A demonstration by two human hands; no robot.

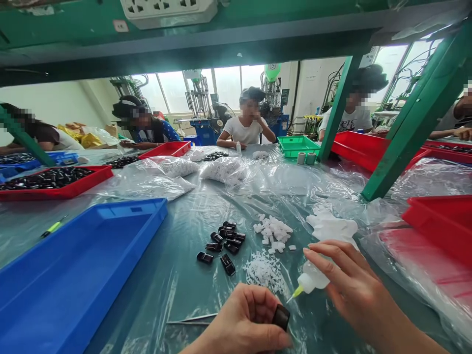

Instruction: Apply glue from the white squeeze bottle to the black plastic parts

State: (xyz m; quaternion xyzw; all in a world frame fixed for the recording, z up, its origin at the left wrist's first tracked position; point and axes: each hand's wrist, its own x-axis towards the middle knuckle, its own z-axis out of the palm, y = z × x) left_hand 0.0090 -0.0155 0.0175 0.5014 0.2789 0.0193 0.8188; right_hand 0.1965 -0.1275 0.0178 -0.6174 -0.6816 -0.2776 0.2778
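Left hand (239,319): the grip is being kept together, with fingers and thumb clamped on a small black part (281,317), which is being held low over the near side of the worktop (129,314). Right hand (354,280): the grip is being closed round a white squeeze bottle (313,275), with its yellow nozzle (297,292) being angled down and left toward the small black part, a gap being left between them. Nearby items are being carried on clear plastic sheeting (236,196): a cluster of black parts (223,241), white chunks (273,232) just beside it, white flakes (263,271) below those, and a crumpled white clump (332,225) close to the right hand. A thin metal strip (188,319) is being left just beside the left hand. A blue tray (73,280) is being kept to the left, a red tray (438,221) to the right, and a green tray (298,146) farther off. Seated co-workers (245,125) are being seen across the worktop, beyond the legs of a green rack (339,108).
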